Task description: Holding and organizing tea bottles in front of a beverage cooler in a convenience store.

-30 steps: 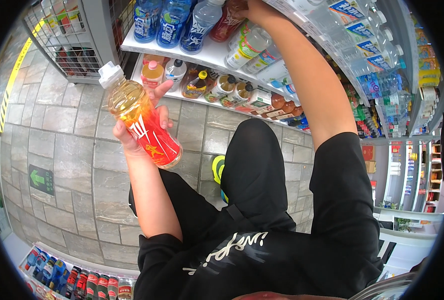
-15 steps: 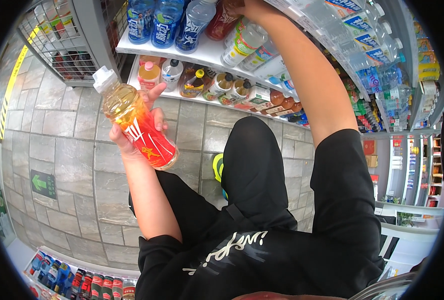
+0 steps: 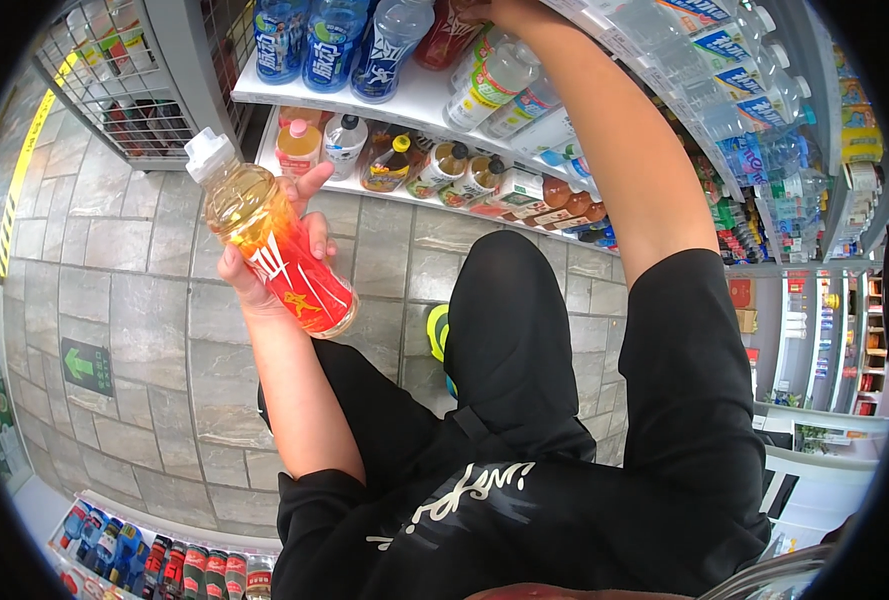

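Note:
My left hand (image 3: 311, 232) is closed around a clear plastic bottle (image 3: 289, 262) with a red-orange label and a white cap. The bottle is tilted, its cap toward the far left, above the floor and in front of the shelves. My right arm reaches up to the upper shelf (image 3: 414, 112), where my right hand (image 3: 507, 14) is cut off by the top edge of the view. Its visible fingers are at a dark red bottle (image 3: 448, 40); whether they grip it cannot be seen. Left of that stands a dark blue bottle (image 3: 391, 55), and nearer me is a bottle with a green-yellow label (image 3: 486, 92).
The lower shelf holds several drinks, among them a pink-capped bottle (image 3: 297, 150) and a yellow-capped one (image 3: 390, 168). Clear water bottles (image 3: 739, 70) line a shelf at the right. A wire-mesh rack (image 3: 144, 115) stands at the far left. Grey tiles (image 3: 149, 320) cover the floor.
My right hand has shifted slightly left and farther in at the dark red bottle. The bottle in my left hand stays in nearly the same place.

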Motion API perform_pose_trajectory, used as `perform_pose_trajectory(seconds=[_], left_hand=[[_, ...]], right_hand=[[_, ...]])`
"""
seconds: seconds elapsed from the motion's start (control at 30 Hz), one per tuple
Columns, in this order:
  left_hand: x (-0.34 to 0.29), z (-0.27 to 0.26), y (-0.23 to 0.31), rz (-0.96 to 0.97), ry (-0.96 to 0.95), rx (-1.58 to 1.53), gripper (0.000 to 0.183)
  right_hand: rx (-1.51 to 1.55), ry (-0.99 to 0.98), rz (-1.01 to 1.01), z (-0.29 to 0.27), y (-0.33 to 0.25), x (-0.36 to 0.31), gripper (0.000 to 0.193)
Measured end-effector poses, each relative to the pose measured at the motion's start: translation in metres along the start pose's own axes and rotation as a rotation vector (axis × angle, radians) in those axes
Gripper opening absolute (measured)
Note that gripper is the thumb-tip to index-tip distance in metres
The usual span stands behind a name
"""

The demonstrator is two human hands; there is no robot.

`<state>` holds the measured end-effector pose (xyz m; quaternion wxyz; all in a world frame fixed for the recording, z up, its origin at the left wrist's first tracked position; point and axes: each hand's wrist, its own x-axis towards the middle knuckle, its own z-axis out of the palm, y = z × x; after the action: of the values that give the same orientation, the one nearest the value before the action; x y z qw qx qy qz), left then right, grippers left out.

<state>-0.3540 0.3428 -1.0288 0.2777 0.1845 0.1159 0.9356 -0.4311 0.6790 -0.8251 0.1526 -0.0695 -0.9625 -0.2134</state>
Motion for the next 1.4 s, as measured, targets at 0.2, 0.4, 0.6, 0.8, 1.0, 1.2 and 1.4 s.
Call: perform_pose_trajectory(seconds=[0.2,0.4,0.6,0.8,1.0,1.2,1.4], left_hand=[[-0.006,-0.009,0.004,0.003,-0.020,-0.016,0.086],[0.001,-0.021,0.005,-0.002,-0.212,-0.193,0.082],[-0.002,-0.029,0.026,0.103,-0.423,-0.400,0.075],[-0.002,-0.037,0.029,0.118,-0.438,-0.544,0.073],[0.001,-0.042,0.026,0.064,-0.538,-0.396,0.079],[-0.016,-0.019,0.032,0.060,-0.363,-0.238,0.065],[-0.017,-0.023,0.035,0.073,-0.431,-0.252,0.073]], right_hand=[[0.002,-0.019,-0.001,0.001,-0.006,0.002,0.090],[0.159,0.146,-0.083,-0.012,-0.020,-0.026,0.072],[0.735,-0.017,-0.331,-0.042,-0.120,-0.192,0.026],[0.750,-0.599,-0.424,0.123,-0.239,-0.184,0.030],[0.659,-0.767,-0.732,0.241,-0.305,-0.194,0.039],[0.741,-0.798,-0.707,0.261,-0.309,-0.177,0.042],[0.714,-0.747,-0.712,0.252,-0.301,-0.186,0.046]])
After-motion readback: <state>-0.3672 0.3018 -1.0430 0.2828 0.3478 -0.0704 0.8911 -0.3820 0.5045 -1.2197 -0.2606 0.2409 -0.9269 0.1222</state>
